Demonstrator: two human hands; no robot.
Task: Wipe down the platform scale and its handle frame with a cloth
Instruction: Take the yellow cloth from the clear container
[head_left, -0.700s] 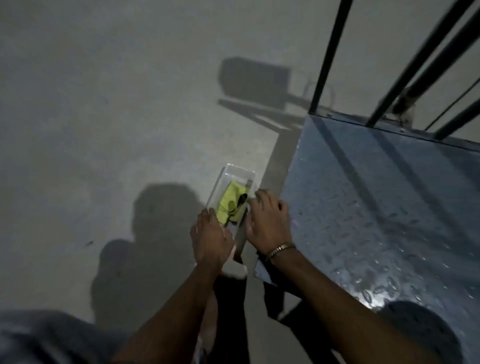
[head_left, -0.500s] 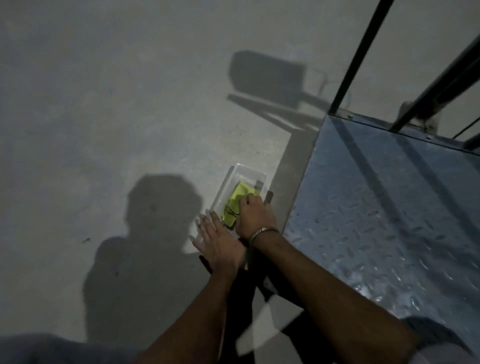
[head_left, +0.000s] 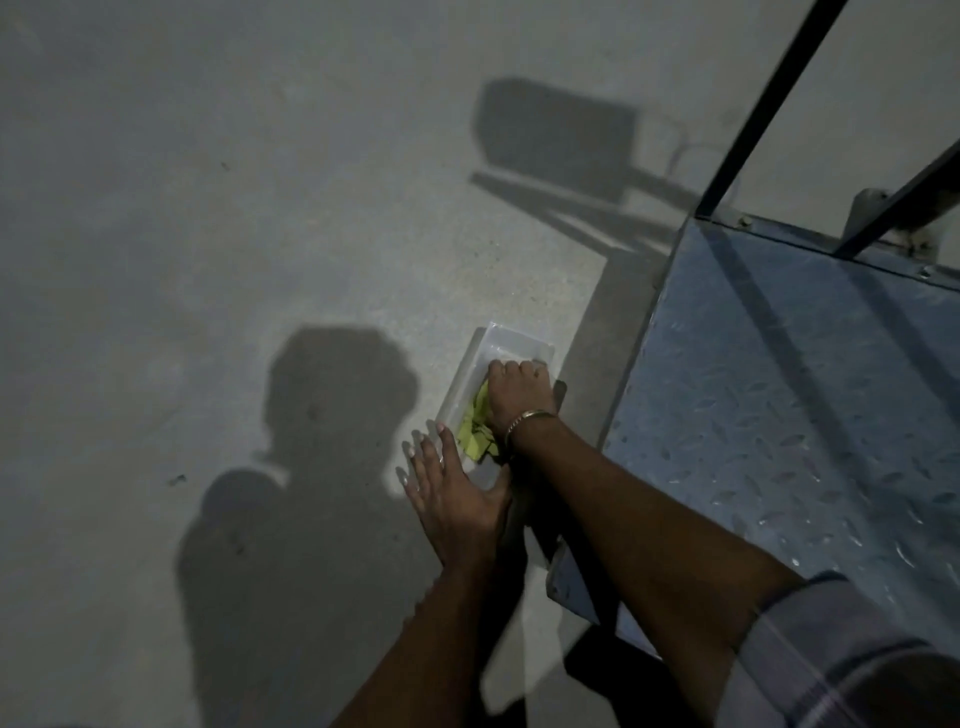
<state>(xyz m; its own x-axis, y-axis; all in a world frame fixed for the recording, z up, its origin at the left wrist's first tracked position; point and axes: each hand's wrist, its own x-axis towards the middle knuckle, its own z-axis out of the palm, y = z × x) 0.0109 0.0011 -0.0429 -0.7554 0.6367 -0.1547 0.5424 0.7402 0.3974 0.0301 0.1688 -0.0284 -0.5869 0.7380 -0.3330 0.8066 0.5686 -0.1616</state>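
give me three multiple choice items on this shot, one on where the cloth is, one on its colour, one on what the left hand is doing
1. Where is the cloth?
A. in the clear tray on the floor
B. spread on the scale platform
C. hung on the handle frame

2. What colour is the cloth?
A. red
B. yellow-green
C. white

3. How is the left hand?
A. clenched round the cloth
B. gripping a frame bar
C. fingers straight, holding nothing, by the tray's near end

Key:
1 A, the cloth lies inside the tray beside the platform, under the right hand.
2 B, the part showing past the hand is yellow-green.
3 C, its fingers are spread flat and empty.
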